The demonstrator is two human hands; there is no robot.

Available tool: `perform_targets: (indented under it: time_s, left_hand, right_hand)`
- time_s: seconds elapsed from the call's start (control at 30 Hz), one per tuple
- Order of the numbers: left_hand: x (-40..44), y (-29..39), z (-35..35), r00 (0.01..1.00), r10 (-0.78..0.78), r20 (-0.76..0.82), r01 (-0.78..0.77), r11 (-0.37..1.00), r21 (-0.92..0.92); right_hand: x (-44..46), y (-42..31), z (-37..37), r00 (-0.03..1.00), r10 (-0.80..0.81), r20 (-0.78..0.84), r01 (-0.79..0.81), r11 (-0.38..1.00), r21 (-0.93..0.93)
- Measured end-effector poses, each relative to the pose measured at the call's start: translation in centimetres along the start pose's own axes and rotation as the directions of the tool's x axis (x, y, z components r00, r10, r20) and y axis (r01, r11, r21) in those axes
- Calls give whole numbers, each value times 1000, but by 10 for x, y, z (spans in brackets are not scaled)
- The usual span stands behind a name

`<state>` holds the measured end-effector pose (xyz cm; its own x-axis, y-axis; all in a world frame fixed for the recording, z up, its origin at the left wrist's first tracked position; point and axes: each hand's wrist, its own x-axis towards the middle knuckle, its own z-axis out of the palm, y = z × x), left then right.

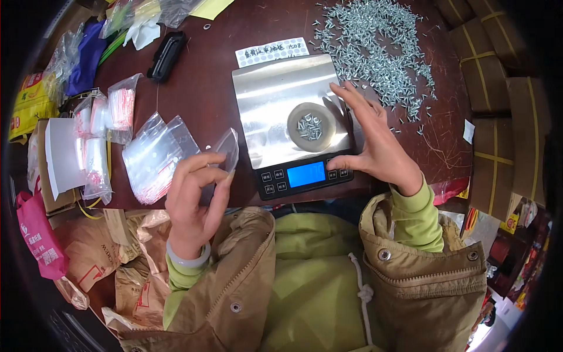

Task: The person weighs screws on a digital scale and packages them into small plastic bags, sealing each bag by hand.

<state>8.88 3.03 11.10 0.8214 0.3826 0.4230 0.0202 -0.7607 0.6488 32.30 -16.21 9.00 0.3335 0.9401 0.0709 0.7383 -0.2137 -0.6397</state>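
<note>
Across a dark-red surface point(205, 76), loose silver screws point(375, 47) are heaped. A small clear plastic bag point(230, 146) is pinched by the fingers of the left hand point(196, 193); those of the right hand point(382, 144) are spread apart beside a steel-topped black scale point(264, 105), where screws are held in a round grey bowl point(326, 125), best left untouched for a steady reading.

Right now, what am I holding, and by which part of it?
Your left grip pinches a clear bag by its near end; your right grip holds nothing.
</note>
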Motion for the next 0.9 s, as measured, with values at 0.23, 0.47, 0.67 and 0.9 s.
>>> perform_targets:
  time_s: [0.23,0.47,0.67,0.9]
  left_hand:
    - [3,-2,8,999,-16,41,15,999,42]
    - [6,7,33,977,52,205,-38,997,-73]
    - [5,14,47,976,89,201,-73,994,-86]
    - [5,8,36,993,99,69,-96,995,-40]
  right_hand:
    - [4,3,19,999,-32,-40,28,995,-92]
    - [25,-23,-3,989,-144,-30,143,888,438]
    - [35,-59,-13,921,-341,190,286,920,269]
    - [33,-22,-7,976,-218,23,208,956,208]
